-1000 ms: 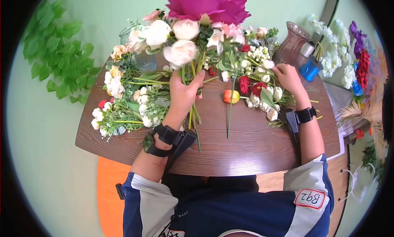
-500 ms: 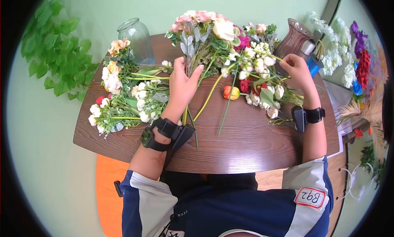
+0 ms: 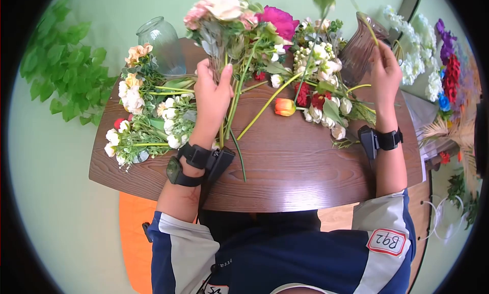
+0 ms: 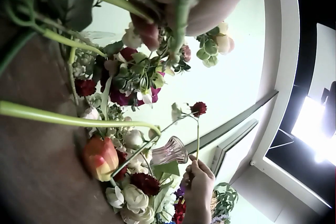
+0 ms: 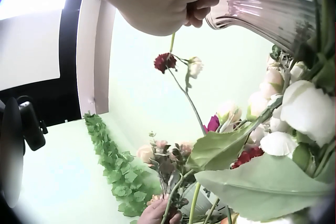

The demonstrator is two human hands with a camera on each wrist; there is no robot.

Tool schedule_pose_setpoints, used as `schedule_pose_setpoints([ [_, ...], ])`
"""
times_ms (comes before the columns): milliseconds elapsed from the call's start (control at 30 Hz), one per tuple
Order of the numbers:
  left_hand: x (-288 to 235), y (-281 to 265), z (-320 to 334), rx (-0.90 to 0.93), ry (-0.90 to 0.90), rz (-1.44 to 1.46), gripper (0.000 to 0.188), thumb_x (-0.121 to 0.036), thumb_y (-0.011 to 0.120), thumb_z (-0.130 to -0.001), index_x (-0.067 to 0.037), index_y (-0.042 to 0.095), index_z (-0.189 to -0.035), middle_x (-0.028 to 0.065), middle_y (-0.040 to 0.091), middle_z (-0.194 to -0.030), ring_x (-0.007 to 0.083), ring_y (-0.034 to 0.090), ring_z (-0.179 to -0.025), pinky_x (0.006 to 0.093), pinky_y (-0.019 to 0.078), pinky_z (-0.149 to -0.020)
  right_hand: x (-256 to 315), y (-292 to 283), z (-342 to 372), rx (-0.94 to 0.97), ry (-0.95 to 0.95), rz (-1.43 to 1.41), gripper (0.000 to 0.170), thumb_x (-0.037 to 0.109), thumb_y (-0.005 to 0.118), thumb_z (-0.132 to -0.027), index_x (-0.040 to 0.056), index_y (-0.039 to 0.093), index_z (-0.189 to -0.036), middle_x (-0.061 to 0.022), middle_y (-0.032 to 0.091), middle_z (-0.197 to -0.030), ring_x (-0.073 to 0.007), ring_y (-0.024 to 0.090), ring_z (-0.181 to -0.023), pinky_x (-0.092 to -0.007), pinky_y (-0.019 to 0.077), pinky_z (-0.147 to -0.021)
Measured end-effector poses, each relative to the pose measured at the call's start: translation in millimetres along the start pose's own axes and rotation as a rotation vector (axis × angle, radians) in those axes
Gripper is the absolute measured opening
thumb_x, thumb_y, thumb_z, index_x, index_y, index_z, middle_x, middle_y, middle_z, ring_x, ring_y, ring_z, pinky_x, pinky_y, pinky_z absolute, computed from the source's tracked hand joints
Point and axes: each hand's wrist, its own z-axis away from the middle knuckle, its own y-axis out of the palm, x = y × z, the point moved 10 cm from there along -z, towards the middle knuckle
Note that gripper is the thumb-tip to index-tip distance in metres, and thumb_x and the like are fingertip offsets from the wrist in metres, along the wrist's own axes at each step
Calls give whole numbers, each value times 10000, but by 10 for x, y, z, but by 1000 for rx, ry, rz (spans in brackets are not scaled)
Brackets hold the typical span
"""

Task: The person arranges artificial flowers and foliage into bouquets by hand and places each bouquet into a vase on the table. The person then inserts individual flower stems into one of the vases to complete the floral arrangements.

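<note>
My left hand (image 3: 213, 92) grips a bunch of stems topped by pink and cream flowers (image 3: 224, 11), grey-green leaves and a large magenta flower (image 3: 279, 23). The long green stems slant down over the tabletop below that hand. At the right, my raised right hand (image 3: 386, 80) pinches a thin stem (image 3: 368, 26) between thumb and fingers. That stem bears a dark red flower (image 5: 165, 63) and a small whitish bloom (image 5: 195, 67), both clear of the pile in the right wrist view. Under the right hand lie white flowers (image 3: 338, 131) and an orange tulip (image 3: 285, 107).
A clear glass vase (image 3: 163, 47) stands at the table's back left, a pinkish ribbed vase (image 3: 359, 54) at back right. Cream and white flowers (image 3: 132, 98) with greenery lie along the left side of the brown table (image 3: 305, 156). Leafy vines (image 3: 66, 64) hang on the left wall.
My right hand has pulled the stem with the dark red flower up out of the right pile. The bunch in my left hand came down, turned, then shifted up and left.
</note>
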Motion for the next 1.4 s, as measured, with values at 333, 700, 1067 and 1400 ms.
schedule_pose_setpoints([
  [333, -290, 85, 98, 26, 163, -375, 364, -145, 685, -730, 9, 501, -1004, 134, 549, -883, 260, 551, -761, 360, 450, -688, 312, -124, 22, -55, -192, -28, 467, -96, 426, -793, 128, 600, -1164, -23, 596, -833, -37, 459, -540, -188, 390, -509],
  [700, -164, 378, 222, 220, 120, -175, 114, -48, 595, -814, -4, 533, -898, 58, 568, -692, 109, 532, -599, 252, 440, -562, 419, 25, 91, 24, -302, 40, 387, -114, 428, -776, 65, 630, -1054, -52, 577, -829, -89, 516, -564, -221, 428, -527],
  [1067, -271, 135, 173, 66, 38, 245, 96, -129, 385, -956, -56, 447, -946, -75, 290, -597, -3, 219, -461, 168, 175, -397, -764, 843, 747, 1064, 125, 875, 227, 34, 573, -746, 28, 625, -966, -193, 596, -957, -343, 595, -851, -397, 470, -716],
  [1400, -63, 279, 231, 102, 1, 193, 107, -136, 409, -948, -54, 474, -925, -82, 320, -598, -2, 264, -479, 169, 205, -414, 616, 848, 678, 531, -564, 295, 264, -8, 468, -814, 15, 548, -1065, -165, 543, -1118, -337, 517, -1023, -408, 438, -812],
])
